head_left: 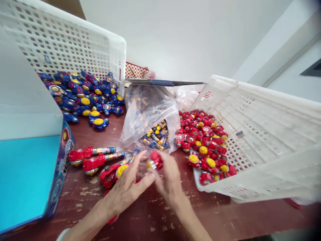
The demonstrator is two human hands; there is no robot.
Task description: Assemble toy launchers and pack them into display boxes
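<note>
My right hand (170,175) is closed around a red toy spinning top (155,160) with a yellow and silver part; motion blurs it slightly. Close beside it, my left hand (131,180) has its thumb and fingers apart, and I see nothing held in it. Under and behind my left hand lie red toy pieces with a yellow disc (122,170). Farther left are two red toys (94,163) with printed tubes attached. Behind my hands, a clear plastic bag (150,113) lies open with many loose printed tubes (158,135) at its mouth.
At the right, a tipped white basket (263,134) spills red tops (208,147). Another white basket (75,36) at the back left holds blue tops (92,97), some on the table. A printed box with a bright blue inside (25,177) stands at the left on the worn red-brown table (180,214).
</note>
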